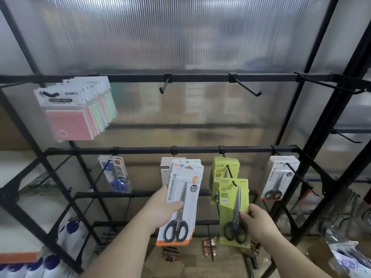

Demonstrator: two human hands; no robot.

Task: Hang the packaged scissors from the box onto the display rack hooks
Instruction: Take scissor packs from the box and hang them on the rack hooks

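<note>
**A:** Two packs up at once! The white-and-orange scissors pack (180, 197) is in the left hand (160, 211), fingers (177, 204) grasping its lower half, its top raised against the matching stack (166, 166) on the middle hook.

**B:** And the right hand (259, 223) pinches the green scissors pack (233, 207) low down, which leaves its hang hole free at the tip of the hook (230, 175). Just going on, I'd judge.

**A:** Held low so the tops stay clear. And the box?

**B:** Not in view. Sticky notes (70, 115) hang on the upper bar, far left.
</note>
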